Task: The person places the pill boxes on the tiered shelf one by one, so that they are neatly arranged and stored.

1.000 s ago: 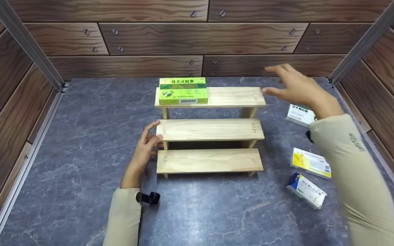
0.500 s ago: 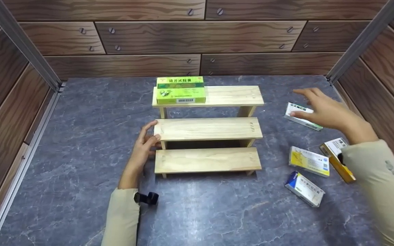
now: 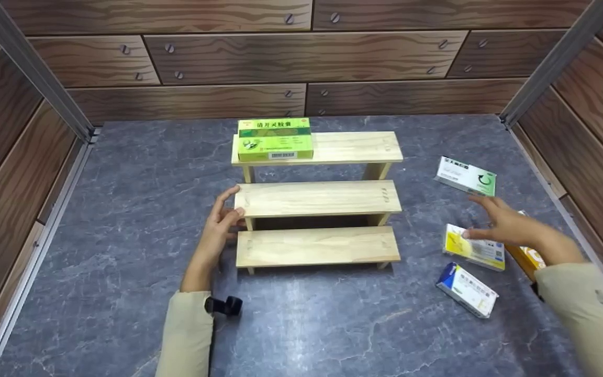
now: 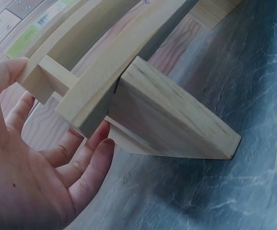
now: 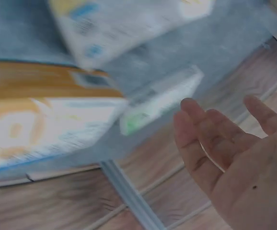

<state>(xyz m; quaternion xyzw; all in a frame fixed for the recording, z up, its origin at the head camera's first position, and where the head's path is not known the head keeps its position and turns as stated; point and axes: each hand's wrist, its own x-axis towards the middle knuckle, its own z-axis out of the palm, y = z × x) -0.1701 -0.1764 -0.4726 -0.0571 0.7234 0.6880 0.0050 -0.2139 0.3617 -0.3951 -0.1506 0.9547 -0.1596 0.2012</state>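
A three-tier wooden step shelf point(image 3: 317, 247) stands mid-table. My left hand point(image 3: 218, 233) holds the left end of its middle tier; in the left wrist view, the fingers point(image 4: 93, 175) curl near the board's underside. On the top tier's left half lies a green medicine box point(image 3: 275, 145). My right hand point(image 3: 521, 230) hovers at the right with spread fingers and nothing in its grasp. Below it are a white-and-yellow medicine box point(image 3: 477, 254) and an orange-and-white medicine box point(image 3: 526, 262), partly hidden by the hand.
A white-and-green medicine box point(image 3: 466, 175) lies behind my right hand, and a blue-and-white medicine box point(image 3: 469, 290) lies nearer the front. Wood-patterned walls point(image 3: 301, 57) and metal posts point(image 3: 542, 68) enclose the dark marbled tabletop point(image 3: 333, 324).
My right hand has moved from beside the top tier rightward and toward the front, over the boxes. The left hand keeps its place on the shelf.
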